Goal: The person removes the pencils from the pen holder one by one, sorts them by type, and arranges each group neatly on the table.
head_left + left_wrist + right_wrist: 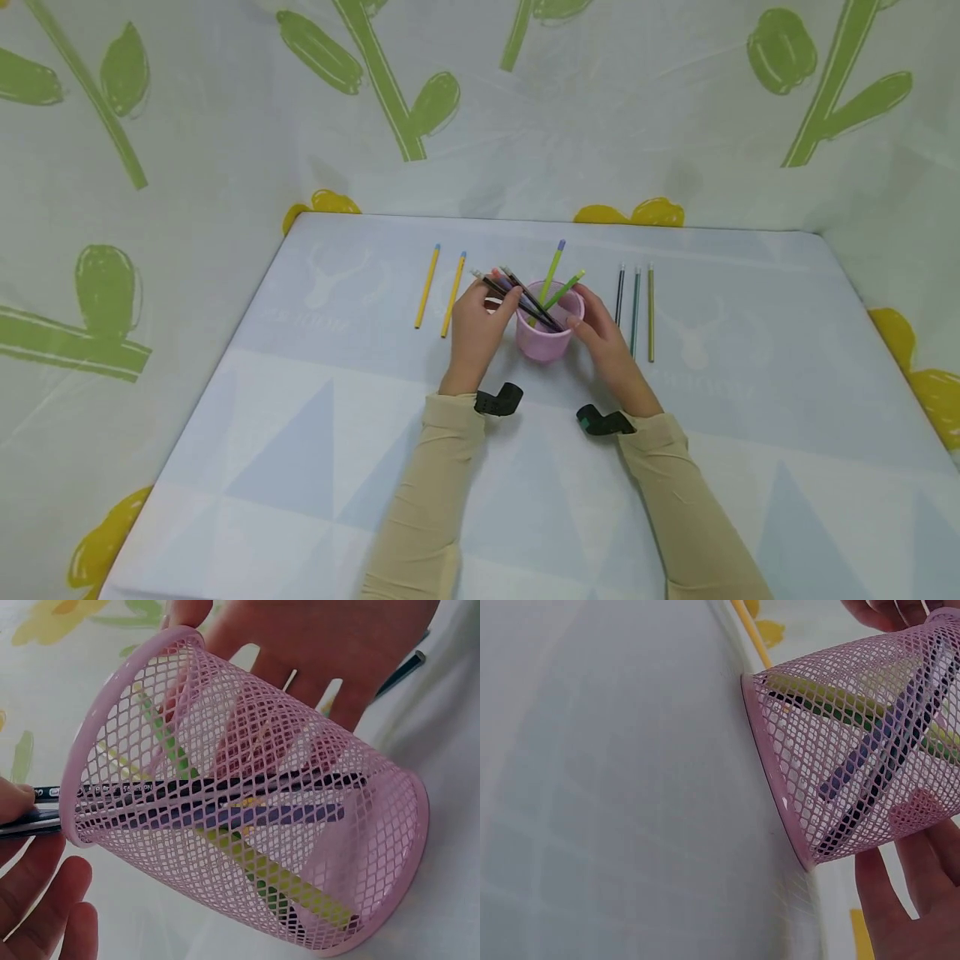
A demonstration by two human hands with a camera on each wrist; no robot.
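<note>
The left hand (474, 333) is pinching dark pencils (532, 299) in its fingers, apparently holding them bunched, slanting into the pink mesh cup (543, 347) on the desk (562, 517), while the right hand (613, 350) is gripping the cup with parted fingers, probably steadying it.

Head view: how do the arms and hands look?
Left hand and right hand are ungloved. Left sleeve and right sleeve are plain tan. Left device and right device, at the wrists, are black and bent, the right with a small greenish patch.
</note>
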